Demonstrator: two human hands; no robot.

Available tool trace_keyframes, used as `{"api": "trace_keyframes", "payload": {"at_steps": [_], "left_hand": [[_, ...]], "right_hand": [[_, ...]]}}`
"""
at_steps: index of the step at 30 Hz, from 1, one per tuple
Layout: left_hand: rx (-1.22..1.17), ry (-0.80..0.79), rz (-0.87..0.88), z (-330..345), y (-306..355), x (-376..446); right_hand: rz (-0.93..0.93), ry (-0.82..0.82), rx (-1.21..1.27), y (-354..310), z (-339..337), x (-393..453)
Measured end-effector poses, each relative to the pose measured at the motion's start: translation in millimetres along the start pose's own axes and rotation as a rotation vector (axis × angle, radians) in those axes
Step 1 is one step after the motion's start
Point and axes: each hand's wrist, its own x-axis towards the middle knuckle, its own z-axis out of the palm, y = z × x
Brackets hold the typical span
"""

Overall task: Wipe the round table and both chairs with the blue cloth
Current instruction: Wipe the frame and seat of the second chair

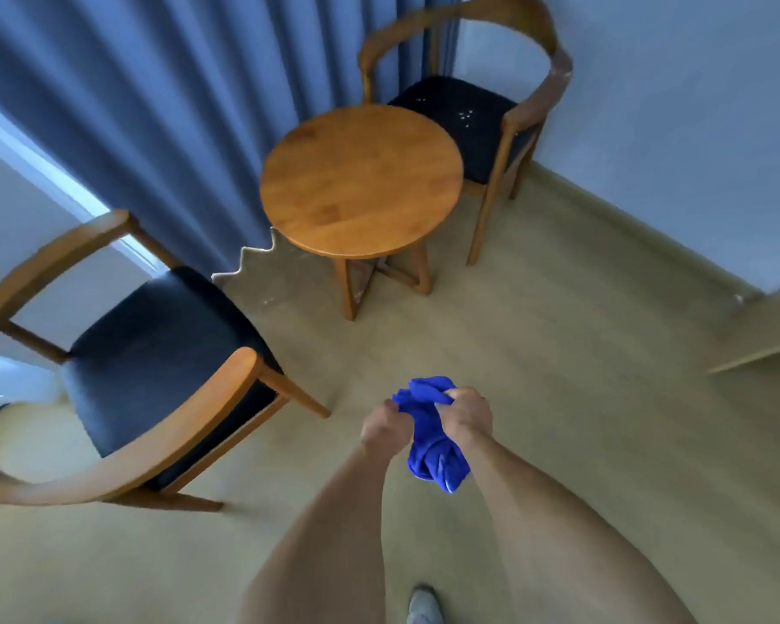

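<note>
Both hands grasp the blue cloth [433, 439] out in front of the body, well apart from the furniture: the left hand [384, 426] pinches one bunched edge, the right hand [464, 414] is curled round the top of the wad, and the rest of the fabric hangs twisted below them. It looks like the cloth is being gathered or refolded before any wiping starts.

The round wooden worktop [361, 180] stands ahead near the blue curtain [154, 105], its surface bare. One wooden chair with a dark seat [154, 353] sits to the left, close by; the other chair [478, 114] stands behind the worktop against the wall, its dark seat flecked with small pale specks. A grey shoe [422, 605] shows at the bottom edge on the floor [559, 353].

Judging from this, none of the three pieces has been wiped yet. The main risk is working with a balled-up cloth: a tight wad touches little surface and would leave streaks or missed patches on the worktop. The far chair is tucked behind the worktop, so its seat and curved backrest could easily be skipped or only half reached. A loose hanging tail might also drag on the floor and carry dirt back onto the furniture.
</note>
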Motion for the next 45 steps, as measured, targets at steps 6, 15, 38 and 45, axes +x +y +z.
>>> {"api": "trace_keyframes", "payload": {"at_steps": [6, 15, 38, 45], "left_hand": [[-0.316, -0.059, 0.001, 5, 139, -19], [-0.370, -0.103, -0.005, -6, 290, 40], [0.015, 0.329, 0.001, -31, 643, 383], [0.031, 0.351, -0.104, -13, 716, 463]], "right_hand": [[0.014, 0.067, 0.274, -25, -124, 11], [0.010, 0.153, 0.334, -86, -236, 107], [0.115, 0.516, 0.551, -303, -417, 575], [0.121, 0.225, 0.254, -324, -385, 666]]}}
